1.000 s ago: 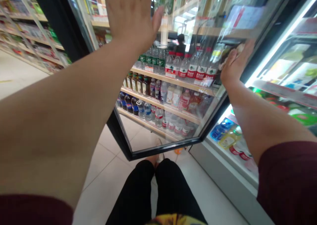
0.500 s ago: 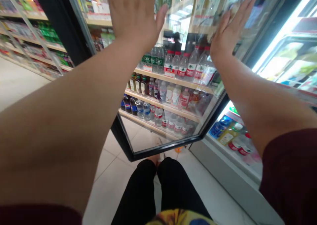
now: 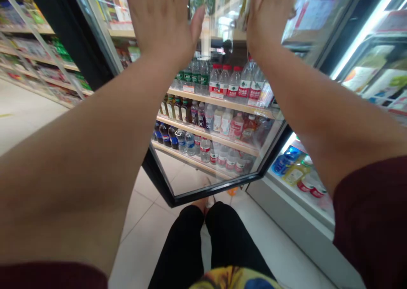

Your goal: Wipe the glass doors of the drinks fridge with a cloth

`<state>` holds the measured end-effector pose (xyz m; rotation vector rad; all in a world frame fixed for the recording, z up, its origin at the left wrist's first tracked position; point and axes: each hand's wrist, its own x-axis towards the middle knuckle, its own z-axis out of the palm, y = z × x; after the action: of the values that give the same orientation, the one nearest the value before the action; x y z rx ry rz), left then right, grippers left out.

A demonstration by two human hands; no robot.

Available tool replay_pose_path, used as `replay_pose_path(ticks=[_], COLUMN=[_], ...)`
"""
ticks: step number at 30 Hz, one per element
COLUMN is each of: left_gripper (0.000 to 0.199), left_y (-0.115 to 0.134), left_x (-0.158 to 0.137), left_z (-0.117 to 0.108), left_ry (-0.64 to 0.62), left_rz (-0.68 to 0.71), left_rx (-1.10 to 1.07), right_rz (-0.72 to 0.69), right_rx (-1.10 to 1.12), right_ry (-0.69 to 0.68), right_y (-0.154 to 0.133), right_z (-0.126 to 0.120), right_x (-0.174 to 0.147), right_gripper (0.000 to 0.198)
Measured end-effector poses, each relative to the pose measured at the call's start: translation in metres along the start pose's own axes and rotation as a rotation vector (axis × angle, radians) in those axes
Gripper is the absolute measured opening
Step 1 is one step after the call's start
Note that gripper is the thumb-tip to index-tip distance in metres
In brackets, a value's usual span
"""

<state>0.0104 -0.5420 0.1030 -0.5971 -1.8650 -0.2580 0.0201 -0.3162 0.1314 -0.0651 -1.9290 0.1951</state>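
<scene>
A glass door (image 3: 190,183) with a black frame stands swung out in front of me. My left hand (image 3: 163,22) lies spread on its upper glass, thumb out to the side, holding nothing that I can see. To its right, my right hand (image 3: 269,20) is also laid against the glass with fingers stretched upward. The fingertips of both hands run past the top edge of the view. Whether anything thin lies under the right palm, I cannot tell. Reflections and glare cover parts of the pane.
Behind the glass, wooden shelves (image 3: 206,97) carry rows of bottles, including red-capped water bottles (image 3: 233,83). On the right stands a lit drinks cooler (image 3: 286,204) with bottles inside. Stocked store shelves (image 3: 41,60) line the left. My legs (image 3: 235,238) are close below the door's lower corner.
My right hand has slid left across the glass, nearer to my left hand. The left hand has shifted slightly left and up. The door looks nearly unmoved.
</scene>
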Motion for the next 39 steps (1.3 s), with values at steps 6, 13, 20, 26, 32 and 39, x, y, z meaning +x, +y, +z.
replay_pose_path(ticks=[6, 13, 20, 26, 32, 39], left_gripper=[0.086, 0.091, 0.094, 0.090, 0.087, 0.089], left_y=[0.004, 0.005, 0.004, 0.010, 0.014, 0.012], left_x=[-0.009, -0.007, -0.002, -0.006, -0.010, -0.012], left_z=[-0.011, -0.013, -0.011, -0.022, -0.023, -0.026], left_ry=[0.000, -0.011, -0.030, -0.070, -0.019, -0.038], left_rz=[0.019, 0.017, -0.005, -0.069, -0.053, -0.048], left_rx=[-0.067, -0.081, -0.049, -0.057, -0.127, -0.137], right_rz=[-0.241, -0.136, -0.253, -0.174, -0.027, 0.032], right_rx=[-0.172, -0.131, -0.084, 0.024, -0.187, -0.183], right_ry=[0.067, 0.036, -0.030, 0.068, -0.166, -0.099], right_y=[-0.024, -0.032, -0.027, -0.020, -0.058, -0.077], right_z=[-0.002, -0.009, -0.002, 0.003, -0.018, -0.019], right_x=[-0.067, -0.060, -0.071, -0.055, -0.037, -0.025], right_gripper=[0.071, 0.073, 0.072, 0.070, 0.076, 0.068])
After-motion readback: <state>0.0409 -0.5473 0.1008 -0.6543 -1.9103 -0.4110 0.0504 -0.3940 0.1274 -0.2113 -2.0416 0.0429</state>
